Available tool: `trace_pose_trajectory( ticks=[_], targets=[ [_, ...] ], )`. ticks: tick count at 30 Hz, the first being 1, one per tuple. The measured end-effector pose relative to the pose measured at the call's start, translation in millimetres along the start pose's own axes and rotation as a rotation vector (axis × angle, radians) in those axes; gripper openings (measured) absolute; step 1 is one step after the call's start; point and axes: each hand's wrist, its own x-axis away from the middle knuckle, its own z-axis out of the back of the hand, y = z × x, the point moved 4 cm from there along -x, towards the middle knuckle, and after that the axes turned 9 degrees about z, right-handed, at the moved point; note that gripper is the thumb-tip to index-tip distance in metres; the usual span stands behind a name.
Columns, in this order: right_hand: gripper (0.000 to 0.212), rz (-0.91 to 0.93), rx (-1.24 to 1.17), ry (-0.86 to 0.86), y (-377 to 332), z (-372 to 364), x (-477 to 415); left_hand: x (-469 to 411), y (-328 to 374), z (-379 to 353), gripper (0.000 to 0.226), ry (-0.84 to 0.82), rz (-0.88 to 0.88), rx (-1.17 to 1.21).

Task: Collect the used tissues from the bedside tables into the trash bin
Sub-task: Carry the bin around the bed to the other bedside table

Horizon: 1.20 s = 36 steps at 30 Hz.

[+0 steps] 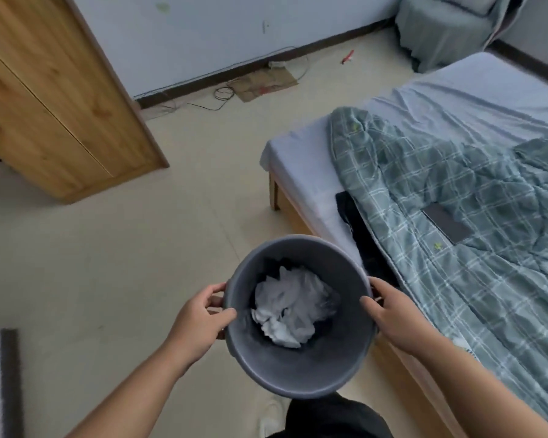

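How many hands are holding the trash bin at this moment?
2. The left hand grips the left side of the rim of the trash bin. The right hand grips the right side, next to the bed. No hand is hidden.

1 view only: wide-angle, head-worn, aimed forward and steeply down. Framed nearest, at lower centre: trash bin (298, 371). Farther off, floor (108, 263) seen; bed (301, 172) cut off by right edge, wardrobe (60, 99) by upper left corner.
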Motion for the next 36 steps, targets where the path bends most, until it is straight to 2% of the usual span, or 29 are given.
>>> trace_pose_trajectory(
  ticks=[7, 15, 20, 25, 31, 36],
  targets=[
    [0.021, 0.095, 0.003, -0.169, -42.6, 12.4, -150.4, -64.4, 55.9, 31.7, 0.047, 0.161, 0.041, 0.08],
    [0.024, 0.214, 0.003, -0.224, -120.3, 36.1, -284.6, -126.0, 126.5, 78.8, 0.057, 0.25, -0.011, 0.217],
    [0.021, 0.182, 0.03, -0.209, -150.5, 29.7, -366.0, -197.3, 167.3, 114.0, 0.061, 0.252, -0.019, 0.271],
    [0.019, 0.14, 0.008, -0.191, -185.8, 15.0, -453.6, -284.2, 213.6, 162.3, 0.053, 0.21, 0.004, 0.275],
    [0.026, 0.162, -0.01, -0.142, -257.0, 22.1, -552.9, -365.9, 304.3, 233.6, 0.042, 0.171, -0.013, 0.253],
    [0.03, 0.164, -0.046, -0.092, -296.1, 40.9, -630.8, -429.1, 380.1, 270.1, 0.043, 0.141, -0.058, 0.242]
  ],
)
